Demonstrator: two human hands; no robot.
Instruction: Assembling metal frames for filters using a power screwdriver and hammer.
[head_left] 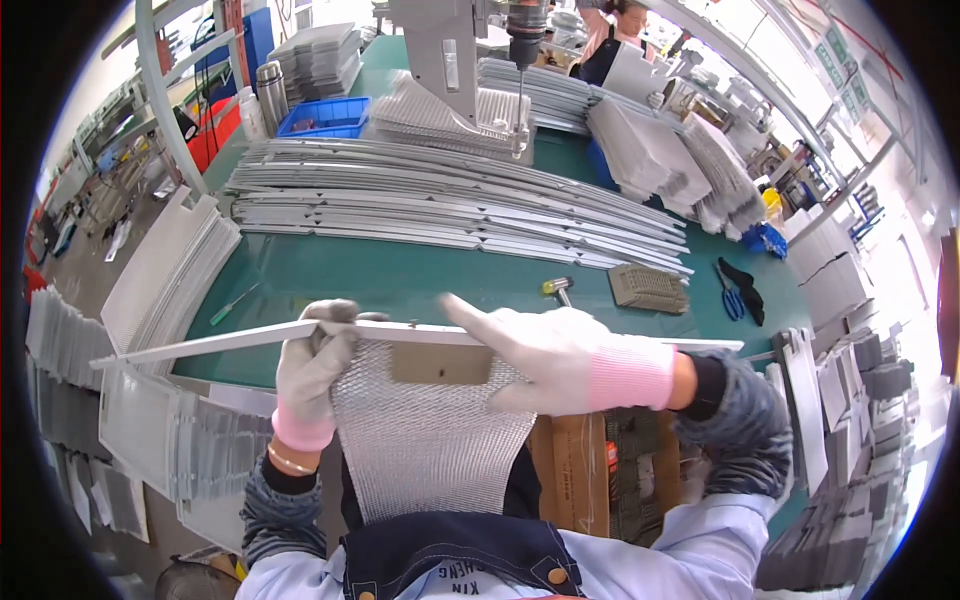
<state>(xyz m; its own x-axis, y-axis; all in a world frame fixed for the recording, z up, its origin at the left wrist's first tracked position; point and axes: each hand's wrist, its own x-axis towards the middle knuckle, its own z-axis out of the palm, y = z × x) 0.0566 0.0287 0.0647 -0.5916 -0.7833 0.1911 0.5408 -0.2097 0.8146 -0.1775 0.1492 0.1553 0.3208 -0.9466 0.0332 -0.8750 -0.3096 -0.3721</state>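
A long white metal strip (pixel 230 341) runs across in front of me, along the top edge of a silver expanded-mesh panel (pixel 430 450). A small tan plate (pixel 440 364) lies against the mesh just below the strip. Wearing a white glove with a pink cuff, my left hand (pixel 312 365) is closed around the strip beside the panel's upper left corner. My right hand (pixel 545 355), gloved the same way, lies over the strip and the panel's upper right corner. Its index finger is stretched out to the left and its thumb rests on the mesh.
Metal strips (pixel 450 200) lie stacked across the green table (pixel 350 280). A mallet (pixel 560 289), a tan block (pixel 648 288), blue-handled scissors (pixel 732 300) and a green screwdriver (pixel 232 306) lie nearer. A drill press (pixel 525 45) stands behind; a cardboard box (pixel 580 470) sits below. Another person (pixel 610 45) is at the back.
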